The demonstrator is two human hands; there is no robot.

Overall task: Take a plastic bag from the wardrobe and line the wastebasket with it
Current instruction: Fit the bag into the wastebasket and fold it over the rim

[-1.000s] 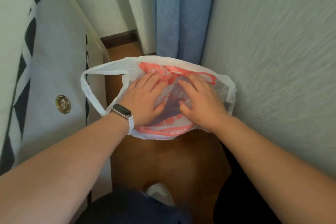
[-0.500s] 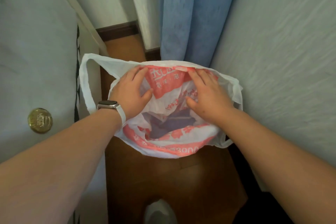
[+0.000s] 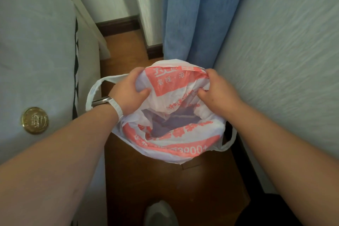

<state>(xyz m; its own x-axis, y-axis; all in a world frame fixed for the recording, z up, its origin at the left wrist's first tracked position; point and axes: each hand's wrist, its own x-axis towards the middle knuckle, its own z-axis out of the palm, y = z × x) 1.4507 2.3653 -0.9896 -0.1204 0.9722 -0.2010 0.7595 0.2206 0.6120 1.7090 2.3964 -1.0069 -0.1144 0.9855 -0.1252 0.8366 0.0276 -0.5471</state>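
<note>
A white plastic bag point(image 3: 176, 145) with red print is spread open over the wastebasket on the wooden floor. A bluish-grey inside point(image 3: 170, 122) shows through the bag's mouth; the basket itself is otherwise hidden by the plastic. My left hand point(image 3: 128, 93), with a watch on its wrist, grips the bag's far left rim. My right hand point(image 3: 214, 90) grips the far right rim. One bag handle point(image 3: 95, 88) loops out to the left, the other handle point(image 3: 229, 141) hangs at the right.
A white cabinet door with a round brass knob point(image 3: 34, 120) stands close on the left. A blue curtain point(image 3: 200, 16) hangs behind the bag. A textured pale wall point(image 3: 284, 60) runs along the right. My foot point(image 3: 159, 213) is on the brown floor below.
Both hands moved from pressing flat inside the bag out to its far rim and closed on the plastic. The bag's mouth is wider and its inside shows more.
</note>
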